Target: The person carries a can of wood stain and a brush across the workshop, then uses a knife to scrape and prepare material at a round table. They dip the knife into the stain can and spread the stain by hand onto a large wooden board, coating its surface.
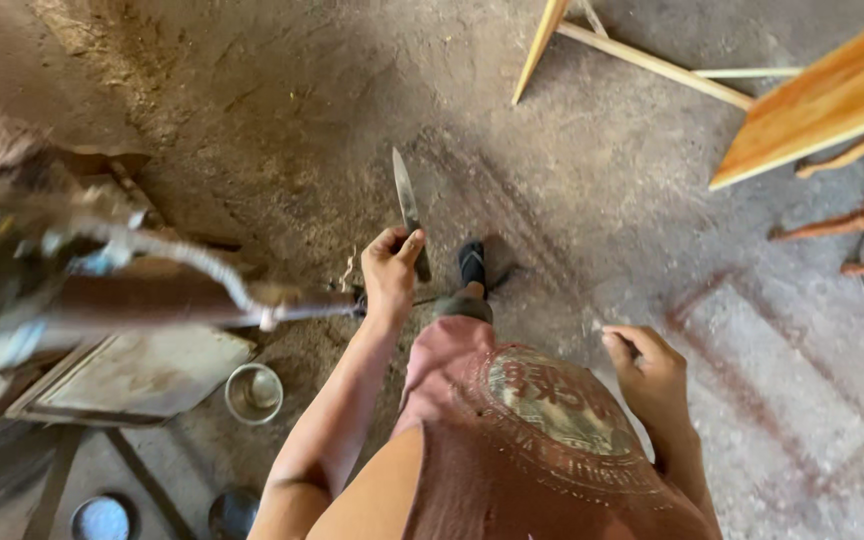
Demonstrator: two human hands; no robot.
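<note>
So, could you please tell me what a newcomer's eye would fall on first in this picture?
Most striking is the knife at the centre, its blade pointing away over the dusty ground, gripped by the left hand. The right hand hangs loosely curled at lower right. At upper right stands pale wooden furniture, and a small metal tin sits at lower left.

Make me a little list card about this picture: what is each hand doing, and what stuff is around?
left hand: left hand grips a knife, blade pointing away
right hand: right hand loosely curled; holding anything cannot be told
floor: dusty concrete floor
nearby left: small metal tin, flat board, blurred machine
nearby right: wooden plank, pale wooden frame
</note>
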